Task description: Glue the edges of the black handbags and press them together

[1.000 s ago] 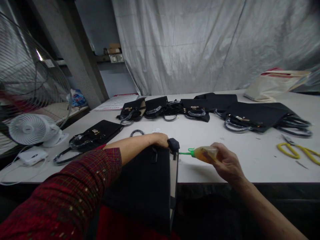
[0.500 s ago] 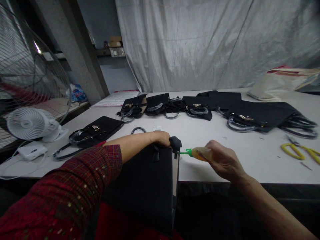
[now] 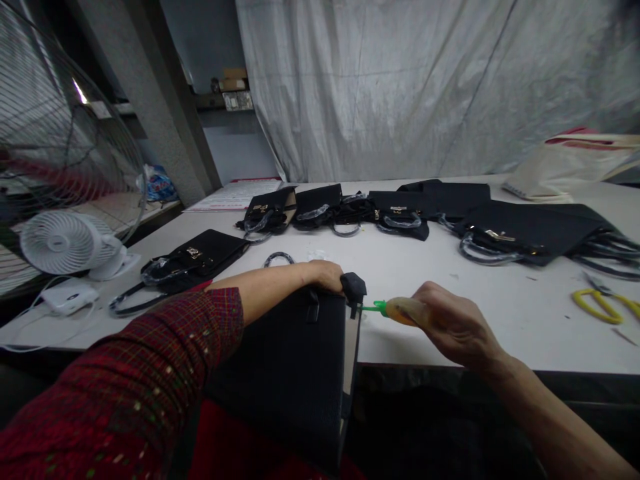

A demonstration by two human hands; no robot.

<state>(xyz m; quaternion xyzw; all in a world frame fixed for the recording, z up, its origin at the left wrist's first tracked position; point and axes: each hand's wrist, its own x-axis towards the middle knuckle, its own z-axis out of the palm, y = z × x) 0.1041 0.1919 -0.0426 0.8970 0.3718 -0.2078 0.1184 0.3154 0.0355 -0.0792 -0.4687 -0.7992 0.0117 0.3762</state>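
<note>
A black handbag (image 3: 290, 360) leans against the front edge of the table, its pale inner side strip showing on the right. My left hand (image 3: 327, 275) grips its upper corner, beside a bunched black flap (image 3: 354, 287); the fingertips are mostly hidden. In my right hand (image 3: 450, 323) is a squeeze bottle (image 3: 406, 311) with yellowish contents, closed in the fingers and tilted sideways. Its thin green nozzle (image 3: 375, 307) points left, with the tip at or very near the bag's side edge just under the flap; whether it touches is hard to tell.
Several black handbags (image 3: 400, 208) with wrapped handles lie along the back of the white table (image 3: 415, 257). Another bag (image 3: 200, 257) rests at left, near a small white fan (image 3: 63, 241). Yellow-handled scissors (image 3: 597, 307) lie at right, a cream cloth bag (image 3: 550, 167) behind.
The view has turned slightly left, so the background sits a little further right. Both hands, the handbag and the bottle keep nearly the same places relative to each other.
</note>
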